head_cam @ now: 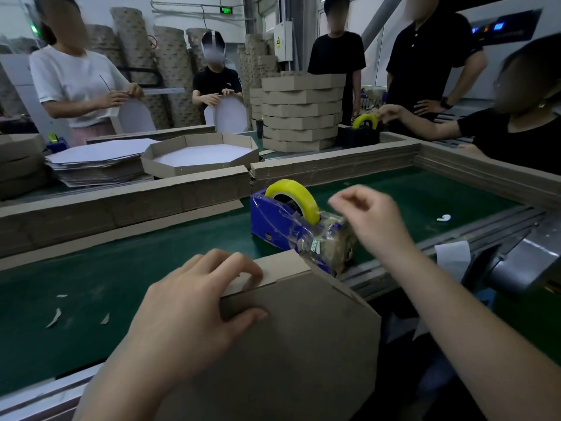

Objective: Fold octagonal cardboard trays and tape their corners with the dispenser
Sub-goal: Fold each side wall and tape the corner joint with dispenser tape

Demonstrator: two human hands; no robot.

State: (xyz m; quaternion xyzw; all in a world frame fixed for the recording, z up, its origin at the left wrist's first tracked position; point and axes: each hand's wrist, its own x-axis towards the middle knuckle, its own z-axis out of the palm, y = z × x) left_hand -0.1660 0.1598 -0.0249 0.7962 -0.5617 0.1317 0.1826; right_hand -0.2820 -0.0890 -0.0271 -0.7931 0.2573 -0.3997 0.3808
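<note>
Left fingers (239, 265) clamp tray (303, 344) corner flap | right hand (373, 220) just beside dispenser (273, 220)

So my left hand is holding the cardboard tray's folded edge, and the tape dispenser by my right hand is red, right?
Not quite: the head view shows the tape dispenser is blue, not red. Your left hand does hold the cardboard tray by its folded edge, with the dispenser by your right hand.

Cardboard packaging factory floor.
Green conveyor belt (91, 287), stacked folded trays (302, 112), flat blanks pile (100, 162), cardboard rolls (136, 56) behind, workers (69, 80) folding, machine panel (498, 27).
</note>
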